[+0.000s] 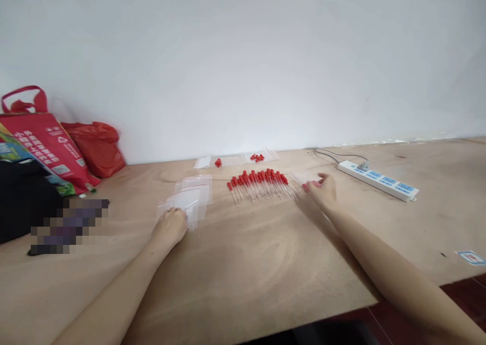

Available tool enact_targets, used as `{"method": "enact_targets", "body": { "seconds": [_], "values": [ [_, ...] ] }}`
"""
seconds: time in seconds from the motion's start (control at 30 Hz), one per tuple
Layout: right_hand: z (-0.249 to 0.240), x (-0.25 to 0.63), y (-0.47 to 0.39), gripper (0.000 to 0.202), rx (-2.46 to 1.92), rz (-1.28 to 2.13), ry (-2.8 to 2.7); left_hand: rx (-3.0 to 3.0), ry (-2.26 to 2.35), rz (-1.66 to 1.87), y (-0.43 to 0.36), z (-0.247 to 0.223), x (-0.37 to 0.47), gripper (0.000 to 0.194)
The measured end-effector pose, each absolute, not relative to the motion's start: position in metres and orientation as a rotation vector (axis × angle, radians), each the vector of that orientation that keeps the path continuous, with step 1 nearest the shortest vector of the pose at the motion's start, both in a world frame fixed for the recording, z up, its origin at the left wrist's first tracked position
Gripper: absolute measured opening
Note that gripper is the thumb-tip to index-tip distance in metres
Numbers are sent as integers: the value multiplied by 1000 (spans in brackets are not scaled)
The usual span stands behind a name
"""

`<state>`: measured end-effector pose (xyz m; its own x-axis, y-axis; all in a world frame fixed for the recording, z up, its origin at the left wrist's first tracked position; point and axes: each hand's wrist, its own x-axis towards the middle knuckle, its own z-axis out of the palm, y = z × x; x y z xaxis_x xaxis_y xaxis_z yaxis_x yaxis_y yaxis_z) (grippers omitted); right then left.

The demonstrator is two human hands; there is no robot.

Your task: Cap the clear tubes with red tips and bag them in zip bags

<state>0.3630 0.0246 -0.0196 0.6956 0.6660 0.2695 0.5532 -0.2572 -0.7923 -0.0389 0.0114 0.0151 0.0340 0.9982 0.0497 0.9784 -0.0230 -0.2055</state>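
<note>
My left hand (171, 224) rests on a fanned stack of clear zip-lock bags (193, 193) with red seal lines; its fingers are curled at the lower edge of the stack. To the right of it, a row of slim glass-like droppers (261, 185) with red rubber bulbs lies on the wooden table. At the row's right end, my right hand (322, 190) pinches what looks like a clear plastic bag (300, 177). Something red shows at its fingertips, too small and blurred to name surely.
Near the wall lie flat clear bags (232, 161) with loose red bulbs (257, 158). A white power strip (377, 180) with a grey cable is at the right. Red bags (96, 147), a black item (26, 203) and a pixelated object (72, 226) occupy the left.
</note>
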Motion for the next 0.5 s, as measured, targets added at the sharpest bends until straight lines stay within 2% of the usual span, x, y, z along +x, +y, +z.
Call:
{"method": "enact_targets", "body": {
  "seconds": [0.07,0.13,0.23,0.33,0.43,0.5],
  "values": [
    [-17,354,28,33,-1943,189,-1222,-2166,-1975,98,8,18,-36,39],
    [-15,346,35,29,-1971,229,-1382,-2305,-1820,-57,3,22,-31,39],
    [-12,335,45,36,-2049,280,-1484,-2687,-1412,-267,-8,26,-20,41],
    [-7,330,52,39,-2170,289,-1528,-2948,-1083,-233,-18,26,-11,40],
    [-2,329,54,41,-2204,270,-1541,-2970,-1080,-258,-26,24,-5,41],
    [1,327,51,46,-2073,275,-1553,-3011,-1118,-234,-30,24,-3,42]
  ]
}}
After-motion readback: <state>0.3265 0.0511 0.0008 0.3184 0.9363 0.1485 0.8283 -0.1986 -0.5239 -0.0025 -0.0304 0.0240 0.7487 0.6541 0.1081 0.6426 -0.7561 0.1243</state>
